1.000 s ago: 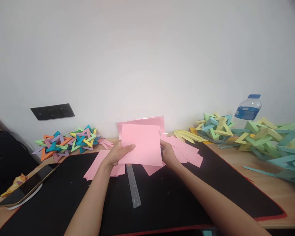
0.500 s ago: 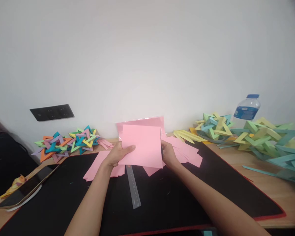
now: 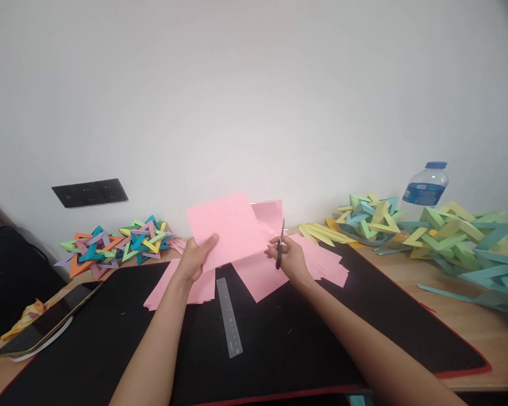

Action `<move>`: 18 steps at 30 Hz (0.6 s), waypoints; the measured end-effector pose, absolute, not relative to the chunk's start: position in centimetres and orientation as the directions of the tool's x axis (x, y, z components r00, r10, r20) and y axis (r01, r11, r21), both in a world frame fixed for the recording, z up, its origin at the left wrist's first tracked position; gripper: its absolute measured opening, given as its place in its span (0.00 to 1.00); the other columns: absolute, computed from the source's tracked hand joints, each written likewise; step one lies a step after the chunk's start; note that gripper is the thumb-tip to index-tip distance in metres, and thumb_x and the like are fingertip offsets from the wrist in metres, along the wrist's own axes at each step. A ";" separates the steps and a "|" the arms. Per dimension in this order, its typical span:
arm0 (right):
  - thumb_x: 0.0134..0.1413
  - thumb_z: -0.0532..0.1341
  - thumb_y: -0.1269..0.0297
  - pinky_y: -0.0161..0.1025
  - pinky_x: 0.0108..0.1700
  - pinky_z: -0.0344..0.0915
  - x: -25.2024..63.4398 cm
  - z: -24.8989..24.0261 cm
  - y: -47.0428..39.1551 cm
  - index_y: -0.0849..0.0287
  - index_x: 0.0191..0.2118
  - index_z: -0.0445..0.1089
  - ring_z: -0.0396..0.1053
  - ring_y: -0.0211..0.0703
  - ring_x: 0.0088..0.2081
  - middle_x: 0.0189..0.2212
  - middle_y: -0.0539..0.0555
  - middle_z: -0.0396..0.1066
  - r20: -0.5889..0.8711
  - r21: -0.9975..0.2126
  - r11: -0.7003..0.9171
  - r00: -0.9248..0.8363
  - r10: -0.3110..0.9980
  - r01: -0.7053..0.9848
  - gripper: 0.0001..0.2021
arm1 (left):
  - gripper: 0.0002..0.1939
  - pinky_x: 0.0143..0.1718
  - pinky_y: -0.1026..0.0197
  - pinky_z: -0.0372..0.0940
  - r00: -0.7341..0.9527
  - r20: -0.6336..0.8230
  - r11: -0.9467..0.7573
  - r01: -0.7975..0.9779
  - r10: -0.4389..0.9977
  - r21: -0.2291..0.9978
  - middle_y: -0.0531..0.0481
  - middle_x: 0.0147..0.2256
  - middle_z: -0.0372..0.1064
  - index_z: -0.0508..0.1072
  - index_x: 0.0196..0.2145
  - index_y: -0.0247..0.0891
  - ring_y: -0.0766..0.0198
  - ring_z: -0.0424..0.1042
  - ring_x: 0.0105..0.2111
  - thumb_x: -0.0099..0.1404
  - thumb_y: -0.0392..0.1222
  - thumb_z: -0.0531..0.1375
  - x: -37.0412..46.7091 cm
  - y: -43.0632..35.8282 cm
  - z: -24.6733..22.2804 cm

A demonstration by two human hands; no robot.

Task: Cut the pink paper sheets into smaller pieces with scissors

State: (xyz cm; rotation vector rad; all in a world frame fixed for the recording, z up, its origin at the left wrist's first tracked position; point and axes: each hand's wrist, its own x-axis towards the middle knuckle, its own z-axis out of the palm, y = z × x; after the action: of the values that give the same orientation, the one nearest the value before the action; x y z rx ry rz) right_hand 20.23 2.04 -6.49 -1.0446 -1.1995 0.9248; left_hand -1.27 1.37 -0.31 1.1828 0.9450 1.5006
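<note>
My left hand (image 3: 196, 258) grips a square pink sheet of paper (image 3: 228, 228) by its lower left part, thumb lying on the front. The sheet is raised above the mat and tilted. In my right hand (image 3: 294, 258) is a pair of dark-handled scissors (image 3: 281, 248), blades pointing up, just right of the sheet and apart from it. Beneath the sheet, another pink sheet (image 3: 258, 282) lies on the black mat (image 3: 152, 349). A metal ruler (image 3: 230, 321) rests in front of it. Pink sheets (image 3: 165, 285) lie to the left, and further pink sheets (image 3: 325, 262) to the right.
Folded paper stars (image 3: 114, 245) stand at the back left, others (image 3: 444, 237) at the right. Yellow strips (image 3: 322, 233) lie near the wall. A phone (image 3: 51, 321) is at the left edge, and a plastic bottle (image 3: 427, 186) stands behind the right stars.
The pink sheet has moved up and left and turned counterclockwise. My right hand has come away from its edge, so the scissors now show plainly.
</note>
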 end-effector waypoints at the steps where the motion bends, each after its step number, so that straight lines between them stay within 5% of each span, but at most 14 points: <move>1: 0.40 0.61 0.61 0.35 0.26 0.59 20.5 -6.6 2.2 0.58 0.33 0.63 0.67 0.41 0.25 0.22 0.50 0.68 0.259 -0.965 0.248 0.160 0.952 0.088 0.12 | 0.14 0.41 0.62 0.70 -0.196 0.231 -0.280 -0.278 0.953 0.919 0.41 0.40 0.75 0.75 0.38 0.32 0.57 0.73 0.42 0.52 0.37 0.67 -1.4 1.8 -0.3; 4: 0.43 0.59 0.66 0.36 0.29 0.58 21.2 -7.1 2.7 0.57 0.36 0.65 0.68 0.44 0.30 0.27 0.51 0.71 0.247 -0.869 0.130 0.190 0.950 0.477 0.10 | 0.10 0.40 0.60 0.70 -0.591 0.106 -0.390 -0.377 0.800 0.840 0.42 0.41 0.74 0.73 0.37 0.32 0.57 0.72 0.43 0.54 0.32 0.64 -2.0 2.9 -0.3; 7: 0.45 0.58 0.70 0.38 0.34 0.57 21.6 -7.6 3.0 0.58 0.41 0.64 0.68 0.48 0.39 0.36 0.56 0.71 0.218 -0.692 0.040 0.156 0.963 0.721 0.13 | 0.12 0.36 0.63 0.71 -0.721 0.007 -0.429 -0.405 0.693 0.807 0.45 0.41 0.74 0.70 0.41 0.36 0.61 0.73 0.42 0.59 0.29 0.59 -2.9 3.6 -0.5; 12: 0.47 0.57 0.70 0.40 0.35 0.56 22.0 -7.9 3.2 0.59 0.43 0.63 0.67 0.54 0.43 0.38 0.59 0.70 0.160 -0.478 -0.044 0.136 0.978 0.877 0.14 | 0.17 0.33 0.62 0.72 -0.694 -0.136 -0.375 -0.531 0.707 0.760 0.47 0.40 0.73 0.64 0.48 0.40 0.62 0.74 0.38 0.63 0.28 0.51 -3.7 4.0 -0.9; 18: 0.45 0.60 0.67 0.36 0.32 0.56 22.5 -8.0 3.7 0.58 0.42 0.64 0.66 0.51 0.43 0.39 0.58 0.70 0.077 -0.548 -0.084 0.150 0.986 0.832 0.15 | 0.20 0.36 0.51 0.73 -0.364 -0.378 -0.024 -0.746 0.851 0.666 0.31 0.51 0.64 0.56 0.56 0.34 0.48 0.68 0.49 0.67 0.36 0.50 -3.3 3.9 -1.4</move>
State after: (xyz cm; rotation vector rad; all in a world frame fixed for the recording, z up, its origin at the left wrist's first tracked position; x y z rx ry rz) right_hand 22.54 3.66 -8.04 -1.9656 -1.7296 0.4343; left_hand -3.34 3.92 -1.37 0.1485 0.9836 1.6796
